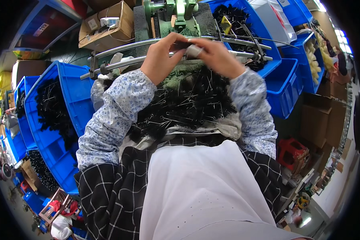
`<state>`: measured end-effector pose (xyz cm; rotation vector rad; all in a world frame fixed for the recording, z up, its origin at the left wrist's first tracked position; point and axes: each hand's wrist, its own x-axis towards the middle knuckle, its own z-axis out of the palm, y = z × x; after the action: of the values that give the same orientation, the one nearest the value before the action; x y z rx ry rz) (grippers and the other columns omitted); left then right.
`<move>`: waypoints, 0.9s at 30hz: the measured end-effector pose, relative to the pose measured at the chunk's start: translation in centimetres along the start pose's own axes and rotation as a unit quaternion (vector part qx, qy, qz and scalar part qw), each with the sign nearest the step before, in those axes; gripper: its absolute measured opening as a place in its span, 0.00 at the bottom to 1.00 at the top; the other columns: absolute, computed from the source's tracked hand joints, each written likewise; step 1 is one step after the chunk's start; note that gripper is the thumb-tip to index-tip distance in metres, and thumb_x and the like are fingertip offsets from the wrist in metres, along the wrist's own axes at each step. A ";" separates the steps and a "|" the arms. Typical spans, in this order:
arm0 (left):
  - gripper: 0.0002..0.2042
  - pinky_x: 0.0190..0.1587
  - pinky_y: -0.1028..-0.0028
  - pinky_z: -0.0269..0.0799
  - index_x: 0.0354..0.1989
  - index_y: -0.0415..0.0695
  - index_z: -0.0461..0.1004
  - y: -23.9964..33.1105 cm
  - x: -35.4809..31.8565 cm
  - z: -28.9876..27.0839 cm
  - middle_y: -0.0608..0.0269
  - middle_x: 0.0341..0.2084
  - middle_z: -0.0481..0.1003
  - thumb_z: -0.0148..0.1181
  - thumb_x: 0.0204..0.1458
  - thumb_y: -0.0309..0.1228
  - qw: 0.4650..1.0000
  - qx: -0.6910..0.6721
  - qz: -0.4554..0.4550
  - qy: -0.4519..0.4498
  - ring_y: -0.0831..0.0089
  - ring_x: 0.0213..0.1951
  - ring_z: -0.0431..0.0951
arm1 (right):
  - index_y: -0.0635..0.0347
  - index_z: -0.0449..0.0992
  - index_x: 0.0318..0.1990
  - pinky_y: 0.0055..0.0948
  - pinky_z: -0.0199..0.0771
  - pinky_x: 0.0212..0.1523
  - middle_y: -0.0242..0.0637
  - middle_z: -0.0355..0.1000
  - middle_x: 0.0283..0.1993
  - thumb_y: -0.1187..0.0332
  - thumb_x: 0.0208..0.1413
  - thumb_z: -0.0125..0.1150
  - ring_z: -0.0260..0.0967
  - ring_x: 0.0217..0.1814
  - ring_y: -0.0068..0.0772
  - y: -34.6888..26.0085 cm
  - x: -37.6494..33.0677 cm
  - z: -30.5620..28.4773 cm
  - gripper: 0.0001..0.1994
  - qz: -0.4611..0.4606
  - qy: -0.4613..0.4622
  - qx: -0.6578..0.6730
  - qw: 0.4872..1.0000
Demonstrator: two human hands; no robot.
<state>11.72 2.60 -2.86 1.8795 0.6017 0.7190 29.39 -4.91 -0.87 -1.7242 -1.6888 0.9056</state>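
a big heap of black wire-stemmed brushes (188,106) is lying in the lap, seemingly waiting to be worked; above it the left hand (161,60) and right hand (216,56) are pinching one small black brush (183,45) together before the green machine (176,12); side blue bins (74,96) are holding more.

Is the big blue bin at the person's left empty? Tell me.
No. The blue bin at the left holds a heap of black bristly brushes.
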 end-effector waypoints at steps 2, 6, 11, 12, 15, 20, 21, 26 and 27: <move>0.16 0.43 0.76 0.71 0.46 0.40 0.66 0.3 -0.4 -0.3 0.59 0.38 0.73 0.58 0.47 0.21 1.000 0.010 -0.022 -0.003 0.74 0.38 0.76 | 0.58 0.69 0.50 0.34 0.70 0.39 0.45 0.74 0.39 0.65 0.53 0.55 0.72 0.38 0.41 1.8 0.0 2.8 0.17 -0.070 0.080 0.008 0.994; 0.19 0.44 0.71 0.71 0.48 0.40 0.63 -1.3 -2.8 -1.1 0.54 0.38 0.72 0.58 0.46 0.24 0.980 0.161 -0.051 -0.102 0.64 0.39 0.75 | 0.55 0.75 0.41 0.33 0.73 0.37 0.41 0.74 0.36 0.67 0.51 0.56 0.73 0.37 0.37 3.1 2.5 0.1 0.10 0.028 0.217 -0.213 0.952; 0.17 0.49 0.61 0.67 0.44 0.41 0.67 -5.2 -6.6 1.2 0.49 0.39 0.72 0.58 0.45 0.30 0.861 0.303 -0.067 -0.403 0.54 0.44 0.72 | 0.52 0.76 0.38 0.36 0.73 0.37 0.38 0.73 0.31 0.67 0.52 0.51 0.73 0.37 0.38 8.3 6.7 -0.4 0.09 0.035 0.262 -0.408 0.874; 0.16 0.49 0.61 0.67 0.44 0.41 0.68 -5.4 -6.7 1.6 0.49 0.38 0.72 0.58 0.45 0.30 0.844 0.317 -0.076 -0.425 0.53 0.44 0.72 | 0.51 0.76 0.40 0.36 0.72 0.39 0.37 0.73 0.32 0.67 0.51 0.52 0.72 0.37 0.38 8.5 7.3 -0.4 0.10 0.032 0.260 -0.406 0.875; 0.14 0.46 0.61 0.69 0.41 0.40 0.69 -4.9 -5.7 1.8 0.49 0.37 0.72 0.58 0.44 0.29 0.821 0.325 -0.104 -0.458 0.53 0.42 0.73 | 0.49 0.76 0.43 0.36 0.71 0.42 0.35 0.73 0.33 0.67 0.49 0.53 0.71 0.38 0.38 8.9 7.4 -0.9 0.13 0.042 0.259 -0.397 0.879; 0.12 0.40 0.60 0.71 0.36 0.41 0.69 -3.4 -5.7 1.7 0.51 0.33 0.73 0.58 0.41 0.28 0.796 0.370 -0.104 -0.467 0.55 0.38 0.74 | 0.48 0.77 0.42 0.36 0.71 0.41 0.36 0.74 0.34 0.66 0.49 0.54 0.72 0.38 0.39 9.4 7.4 -0.7 0.12 0.027 0.252 -0.390 0.885; 0.12 0.39 0.60 0.71 0.35 0.41 0.69 -3.3 -5.9 1.5 0.52 0.32 0.74 0.58 0.41 0.28 0.797 0.372 -0.098 -0.466 0.55 0.38 0.75 | 0.48 0.76 0.43 0.37 0.70 0.42 0.35 0.73 0.34 0.66 0.49 0.54 0.71 0.38 0.39 9.3 7.4 -0.7 0.13 0.039 0.249 -0.395 0.883; 0.09 0.38 0.61 0.70 0.34 0.43 0.69 -2.7 -6.0 0.6 0.54 0.29 0.74 0.57 0.43 0.27 0.825 0.320 -0.099 -0.454 0.55 0.36 0.74 | 0.47 0.76 0.43 0.37 0.70 0.43 0.34 0.74 0.35 0.66 0.49 0.54 0.71 0.38 0.39 9.7 7.3 -0.8 0.13 0.020 0.256 -0.372 0.892; 0.08 0.38 0.61 0.70 0.34 0.44 0.69 -2.7 -6.0 0.3 0.55 0.29 0.73 0.56 0.44 0.26 0.833 0.308 -0.096 -0.449 0.55 0.36 0.74 | 0.47 0.76 0.43 0.37 0.69 0.43 0.34 0.74 0.35 0.66 0.49 0.54 0.71 0.38 0.39 10.0 7.3 -0.9 0.13 0.014 0.255 -0.363 0.896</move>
<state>7.43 -0.61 -6.75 2.3967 0.3945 -0.5936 36.15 1.93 -8.74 -2.1893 -1.7228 -0.2437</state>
